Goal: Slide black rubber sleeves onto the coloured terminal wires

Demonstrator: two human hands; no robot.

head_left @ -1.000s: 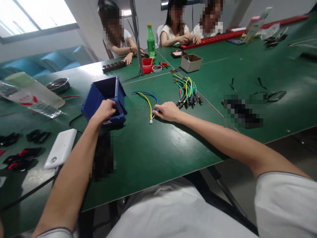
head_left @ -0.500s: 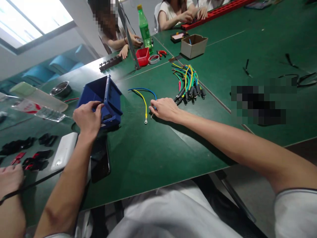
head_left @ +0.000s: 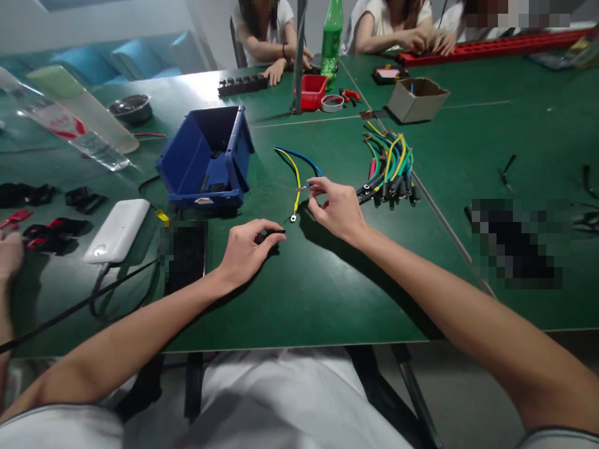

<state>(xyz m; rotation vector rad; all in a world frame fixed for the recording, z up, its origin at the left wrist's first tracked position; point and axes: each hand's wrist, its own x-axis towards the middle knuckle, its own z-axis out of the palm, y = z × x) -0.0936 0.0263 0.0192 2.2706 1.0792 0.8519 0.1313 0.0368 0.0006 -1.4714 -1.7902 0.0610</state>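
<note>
My left hand [head_left: 248, 252] is over the table in front of the blue bin, thumb and fingers pinched on a small black piece [head_left: 277, 232], most of it hidden. My right hand [head_left: 337, 209] pinches a blue wire [head_left: 302, 156] close to its metal terminal [head_left: 302, 188], which points left. Beside it a yellow wire [head_left: 296, 168] lies on the table, its ring terminal toward me. The open blue bin [head_left: 199, 198] holds small black pieces. Right of my right hand rests a bundle of wires [head_left: 388, 156] in yellow, green and blue with black-sleeved ends.
A phone [head_left: 187, 255] and a white power bank [head_left: 116, 231] with a cable lie left. Bottles [head_left: 70, 118] stand beyond them. Farther back are a metal post [head_left: 298, 62], a red bin [head_left: 311, 93] and a cardboard box [head_left: 416, 103]. Other people's hands [head_left: 276, 70] work across the table.
My left hand has come out of the blue bin and moved right toward the wires, with a small black piece in its fingers. My right hand has turned the blue wire's terminal end leftward.
</note>
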